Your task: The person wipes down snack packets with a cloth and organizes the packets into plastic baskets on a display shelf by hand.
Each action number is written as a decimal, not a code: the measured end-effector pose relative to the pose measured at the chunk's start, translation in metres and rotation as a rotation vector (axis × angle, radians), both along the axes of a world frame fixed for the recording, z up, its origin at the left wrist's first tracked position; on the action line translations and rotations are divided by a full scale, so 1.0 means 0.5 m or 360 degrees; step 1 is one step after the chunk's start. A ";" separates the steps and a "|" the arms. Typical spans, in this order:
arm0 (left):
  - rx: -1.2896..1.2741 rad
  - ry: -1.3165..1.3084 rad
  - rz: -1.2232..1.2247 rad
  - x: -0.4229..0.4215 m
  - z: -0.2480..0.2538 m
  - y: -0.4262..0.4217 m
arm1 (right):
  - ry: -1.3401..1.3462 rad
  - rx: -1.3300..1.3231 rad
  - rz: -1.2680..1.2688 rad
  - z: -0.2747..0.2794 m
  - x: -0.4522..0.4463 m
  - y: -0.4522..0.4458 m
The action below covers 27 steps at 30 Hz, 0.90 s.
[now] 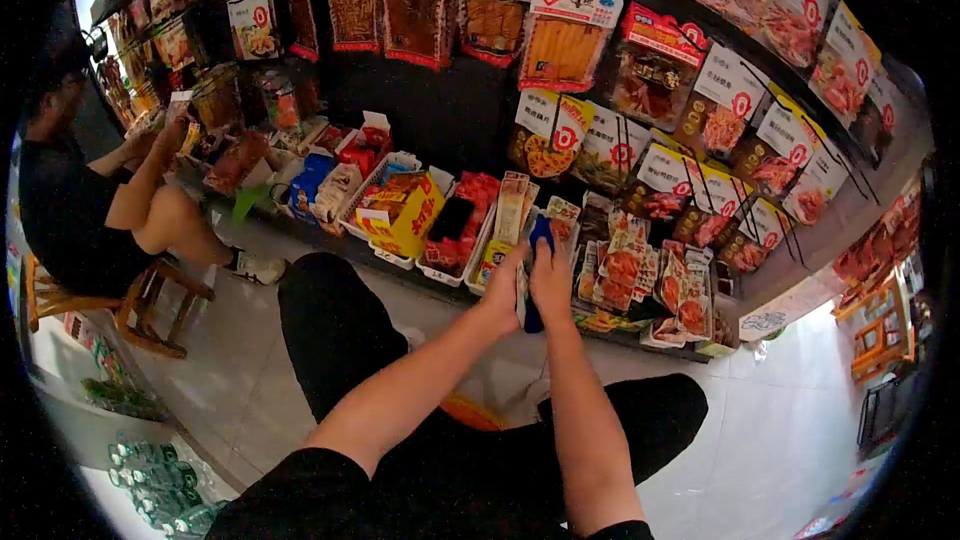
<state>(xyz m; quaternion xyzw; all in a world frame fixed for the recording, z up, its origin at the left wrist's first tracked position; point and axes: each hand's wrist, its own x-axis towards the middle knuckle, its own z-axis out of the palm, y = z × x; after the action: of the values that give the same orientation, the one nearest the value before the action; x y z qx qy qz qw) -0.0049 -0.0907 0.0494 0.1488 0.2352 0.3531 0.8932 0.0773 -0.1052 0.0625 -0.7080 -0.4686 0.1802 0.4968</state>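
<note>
In front of my lap, above the low shelf's edge, my two hands are close together. My right hand (550, 285) is closed on a dark blue cloth-like piece (541, 230), which shows above the fingers and again below the palm. My left hand (503, 295) is closed beside it, around a thin pale item (522, 288) seen edge-on, probably a small packet. The fingers hide most of both items. Just behind the hands stand upright snack packets (513, 205) in a white tray, with reddish snack packets (628, 260) to the right.
A black phone (452, 219) lies on red packets in a white bin. Left of it is a yellow snack bag (403, 215). Bagged snacks (569, 30) hang on the rack above. Another person (80, 190) sits at the left on a wooden stool (160, 300).
</note>
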 end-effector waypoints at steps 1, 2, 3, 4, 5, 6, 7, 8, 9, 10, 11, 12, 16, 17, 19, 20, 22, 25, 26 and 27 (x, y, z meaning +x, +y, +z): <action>-0.0007 -0.0037 -0.0025 0.002 -0.006 0.008 | 0.0027 0.0021 0.0038 -0.011 0.003 0.008; -0.0013 -0.0111 -0.0036 0.006 -0.035 0.022 | 0.0057 0.0030 0.0076 -0.027 0.003 0.010; 0.0018 -0.0108 0.0034 0.005 -0.037 0.028 | 0.0090 0.0024 0.0112 -0.026 -0.001 0.009; 0.0042 -0.0106 0.0098 0.003 -0.044 0.033 | 0.0087 -0.0018 0.0125 -0.030 -0.012 0.007; 0.0066 -0.0103 0.0153 0.005 -0.050 0.042 | 0.0083 -0.0060 0.0128 -0.034 -0.029 0.001; 0.0119 0.0097 0.0243 -0.011 -0.005 0.033 | 0.0086 -0.0115 0.0119 -0.032 -0.047 -0.012; 0.0101 0.0099 0.0236 -0.018 -0.022 0.046 | 0.0034 -0.0083 0.0162 -0.037 -0.059 -0.021; 0.0088 0.0100 0.0239 -0.026 -0.042 0.061 | -0.0017 -0.0045 0.0217 -0.041 -0.068 -0.022; 0.0075 0.0102 0.0243 -0.028 -0.055 0.069 | -0.0066 -0.0008 0.0272 -0.046 -0.073 -0.022; 0.0020 0.0036 0.0234 -0.025 -0.055 0.069 | -0.0063 -0.0061 0.0306 -0.050 -0.069 -0.016; -0.0042 -0.0060 0.0235 -0.016 -0.069 0.073 | -0.0093 -0.0063 0.0295 -0.059 -0.057 0.002; -0.0115 -0.0152 0.0235 -0.006 -0.086 0.066 | -0.0118 -0.0075 0.0285 -0.072 -0.040 0.016; -0.0230 -0.0044 0.0098 0.021 -0.085 0.063 | 0.0046 -0.0168 0.0108 -0.102 0.032 0.068; -0.0247 0.0065 0.0089 0.027 -0.091 0.064 | 0.0192 -0.0233 0.0052 -0.110 0.043 0.078; -0.0205 0.0087 0.0143 0.027 -0.073 0.069 | 0.0247 -0.0335 0.0053 -0.086 0.022 0.079; -0.0232 0.0078 0.0160 0.024 -0.072 0.076 | 0.0077 -0.0244 0.0060 -0.111 0.012 0.072; -0.0111 0.0170 0.0311 0.024 -0.091 0.104 | 0.0121 -0.0346 0.0077 -0.121 -0.024 0.056; -0.0088 0.0112 0.0268 0.021 -0.122 0.120 | -0.0058 -0.0228 0.0202 -0.141 -0.021 0.071; -0.0249 0.0060 0.0231 0.024 -0.131 0.123 | -0.0067 -0.0246 0.0184 -0.142 -0.009 0.084; -0.0251 0.0080 0.0217 0.031 -0.148 0.108 | 0.0007 -0.0309 0.0129 -0.137 0.004 0.084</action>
<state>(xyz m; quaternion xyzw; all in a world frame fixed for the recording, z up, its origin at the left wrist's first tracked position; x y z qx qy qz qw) 0.0106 -0.0365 -0.0244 0.0704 0.2944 0.3896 0.8698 0.0792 -0.0632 -0.0062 -0.7328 -0.4761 0.2462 0.4191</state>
